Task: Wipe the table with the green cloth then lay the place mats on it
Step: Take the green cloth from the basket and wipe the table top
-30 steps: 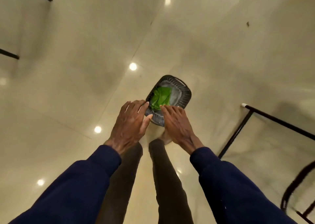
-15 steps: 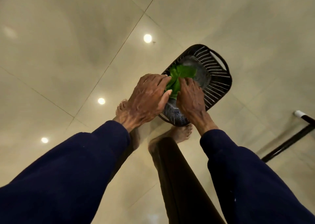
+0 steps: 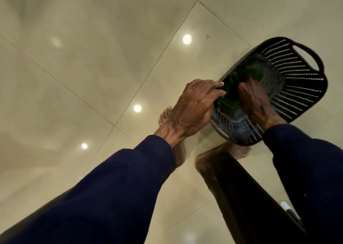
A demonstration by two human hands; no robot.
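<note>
A black slotted basket (image 3: 304, 87) stands on the tiled floor at the right. The green cloth (image 3: 229, 95) lies bunched inside it, on top of something grey (image 3: 271, 76) that I cannot identify. My left hand (image 3: 193, 106) reaches over the basket's near-left rim, its fingers closing on the cloth's edge. My right hand (image 3: 254, 98), blurred, is inside the basket with its fingers sunk into the cloth's folds. Neither a table nor place mats are recognisable in this view.
Glossy cream floor tiles (image 3: 92, 57) with ceiling-light reflections fill the left and top. My bare feet (image 3: 165, 115) stand just in front of the basket. The white-tipped end of a black bar (image 3: 286, 206) shows at the lower right.
I have bent closer and the view has swung left, so the basket sits further right. Both hands went from above the basket onto the cloth, which now sits lower in it.
</note>
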